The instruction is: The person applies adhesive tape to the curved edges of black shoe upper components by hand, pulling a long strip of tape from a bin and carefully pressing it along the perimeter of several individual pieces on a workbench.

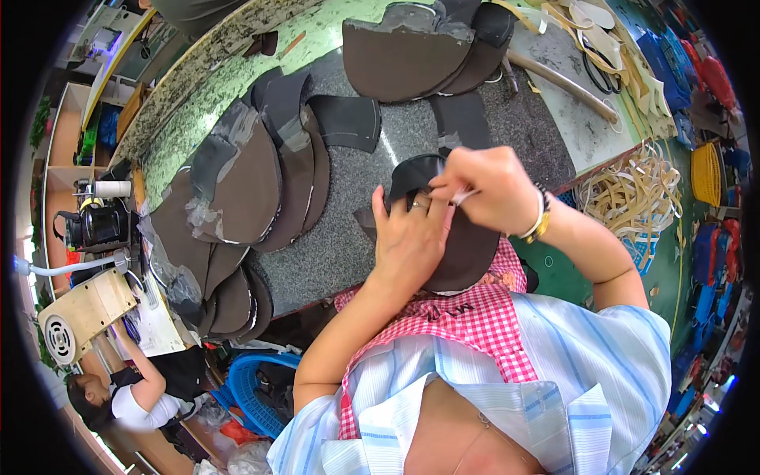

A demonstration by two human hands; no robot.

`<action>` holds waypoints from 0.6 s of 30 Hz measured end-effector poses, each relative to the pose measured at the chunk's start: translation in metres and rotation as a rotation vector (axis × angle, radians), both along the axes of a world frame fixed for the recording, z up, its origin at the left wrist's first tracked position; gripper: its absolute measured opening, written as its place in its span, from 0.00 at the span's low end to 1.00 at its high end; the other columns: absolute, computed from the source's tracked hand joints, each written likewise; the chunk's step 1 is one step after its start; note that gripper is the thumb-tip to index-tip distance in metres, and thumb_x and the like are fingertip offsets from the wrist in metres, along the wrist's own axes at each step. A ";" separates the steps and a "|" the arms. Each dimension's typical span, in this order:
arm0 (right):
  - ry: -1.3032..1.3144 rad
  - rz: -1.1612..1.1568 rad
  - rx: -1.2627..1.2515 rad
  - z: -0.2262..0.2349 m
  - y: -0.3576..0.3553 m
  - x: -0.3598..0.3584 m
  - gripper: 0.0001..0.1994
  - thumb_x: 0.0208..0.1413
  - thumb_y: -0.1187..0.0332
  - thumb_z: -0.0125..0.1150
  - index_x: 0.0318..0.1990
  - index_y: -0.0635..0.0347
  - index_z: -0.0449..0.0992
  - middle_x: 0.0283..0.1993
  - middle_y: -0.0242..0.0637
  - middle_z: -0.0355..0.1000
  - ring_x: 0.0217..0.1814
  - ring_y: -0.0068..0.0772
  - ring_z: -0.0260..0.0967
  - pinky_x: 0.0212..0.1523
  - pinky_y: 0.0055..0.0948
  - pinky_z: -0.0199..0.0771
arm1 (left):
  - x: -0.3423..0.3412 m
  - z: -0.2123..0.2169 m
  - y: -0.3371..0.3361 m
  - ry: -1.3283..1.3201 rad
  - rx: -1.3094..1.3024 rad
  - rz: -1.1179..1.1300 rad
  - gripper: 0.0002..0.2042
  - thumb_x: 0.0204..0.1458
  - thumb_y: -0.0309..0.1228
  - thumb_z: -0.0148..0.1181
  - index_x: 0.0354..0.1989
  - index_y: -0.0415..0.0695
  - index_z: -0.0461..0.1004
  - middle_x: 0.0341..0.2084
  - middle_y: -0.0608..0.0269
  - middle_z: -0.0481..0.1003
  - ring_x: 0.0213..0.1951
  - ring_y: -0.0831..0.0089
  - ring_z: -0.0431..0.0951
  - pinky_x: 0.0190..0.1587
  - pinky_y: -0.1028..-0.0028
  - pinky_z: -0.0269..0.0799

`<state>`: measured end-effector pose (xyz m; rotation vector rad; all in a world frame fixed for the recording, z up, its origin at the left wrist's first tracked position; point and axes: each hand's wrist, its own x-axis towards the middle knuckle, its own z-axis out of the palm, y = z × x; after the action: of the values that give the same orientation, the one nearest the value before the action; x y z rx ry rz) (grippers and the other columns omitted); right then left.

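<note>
A dark brown panel (463, 257) with a rounded lower edge lies across the table's near edge and my lap. A black flap (415, 172) rises from its far end. My left hand (412, 237) grips the panel where the flap joins it, with a ring on one finger. Just to the right, my right hand (492, 188) is closed in a pinch on a thin whitish strip (467, 195) close to the flap. The exact fingertip contact is partly hidden by the hands.
Stacks of similar dark panels lie at the left (241, 186) and far side (404, 63) of the grey stone slab (348, 214). Beige strips (629, 198) hang in a tangle at the right. A blue basket (257, 388) stands lower left; a co-worker (142, 388) sits beyond.
</note>
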<state>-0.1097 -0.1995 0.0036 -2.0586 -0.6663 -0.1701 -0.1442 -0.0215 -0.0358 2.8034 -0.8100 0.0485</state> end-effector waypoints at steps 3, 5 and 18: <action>0.004 -0.082 -0.158 0.000 -0.024 0.015 0.20 0.43 0.71 0.71 0.35 0.60 0.61 0.49 0.42 0.77 0.36 0.49 0.77 0.33 0.35 0.77 | 0.021 -0.008 0.019 -0.115 -0.390 -0.169 0.16 0.51 0.23 0.58 0.50 0.44 0.74 0.45 0.58 0.77 0.42 0.60 0.78 0.58 0.55 0.63; 0.047 -0.113 -0.250 -0.013 -0.037 0.019 0.20 0.44 0.68 0.71 0.36 0.58 0.61 0.54 0.43 0.75 0.36 0.48 0.76 0.33 0.34 0.77 | 0.029 -0.001 0.029 -0.271 -0.365 -0.131 0.20 0.44 0.23 0.64 0.49 0.44 0.75 0.46 0.58 0.76 0.48 0.57 0.75 0.58 0.57 0.61; -0.323 0.320 -0.438 -0.027 -0.043 0.024 0.11 0.45 0.69 0.61 0.33 0.58 0.65 0.56 0.38 0.74 0.25 0.31 0.74 0.22 0.29 0.75 | 0.038 0.001 0.027 -0.323 -0.157 -0.155 0.16 0.47 0.26 0.56 0.46 0.44 0.80 0.50 0.65 0.76 0.51 0.68 0.74 0.60 0.58 0.61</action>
<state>-0.0857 -0.2421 -0.0231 -2.3217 -1.3178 -0.1849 -0.1064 0.0055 -0.0351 2.6107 -1.0415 0.5271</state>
